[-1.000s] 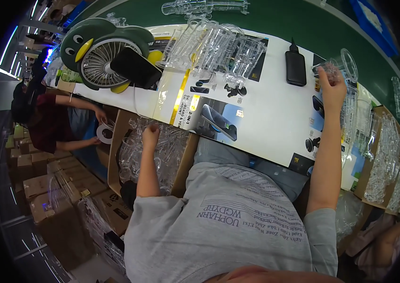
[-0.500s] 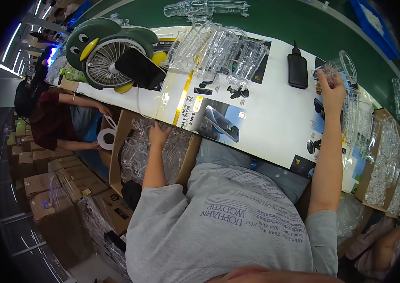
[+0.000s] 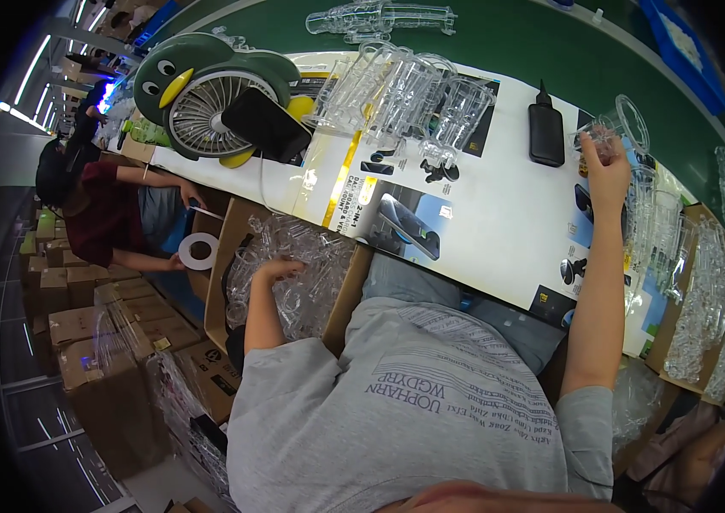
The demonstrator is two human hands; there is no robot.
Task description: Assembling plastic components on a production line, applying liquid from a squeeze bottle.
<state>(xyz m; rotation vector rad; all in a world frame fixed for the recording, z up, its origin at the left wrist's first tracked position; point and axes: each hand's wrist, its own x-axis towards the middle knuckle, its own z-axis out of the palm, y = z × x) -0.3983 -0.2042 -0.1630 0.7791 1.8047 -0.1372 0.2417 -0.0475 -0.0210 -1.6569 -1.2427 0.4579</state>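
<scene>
My right hand [image 3: 606, 162], above the right part of the table, is closed around a clear plastic part [image 3: 606, 132]. A wide transparent ring [image 3: 633, 124] rises beside those fingers; whether it belongs to the same part I cannot tell. My left hand [image 3: 279, 270] is over a cardboard box [image 3: 341, 295] below the table edge, its fingers stretched out above a heap of clear plastic pieces [image 3: 307, 303]. No piece shows in its grasp. Several clear tube-shaped parts [image 3: 397, 94] stand bunched on the white printed sheet [image 3: 499, 201].
A penguin-shaped fan [image 3: 209, 103] with a black phone [image 3: 266, 125] against it stands left. A black dropper bottle [image 3: 545, 128] lies right of centre. More clear parts fill a box [image 3: 696, 291] at right. A co-worker [image 3: 93, 205] holds a white tape roll [image 3: 198, 251].
My left hand has moved from the table edge down and slightly left, over the heap in the box. My right hand stays in nearly the same place with its clear part.
</scene>
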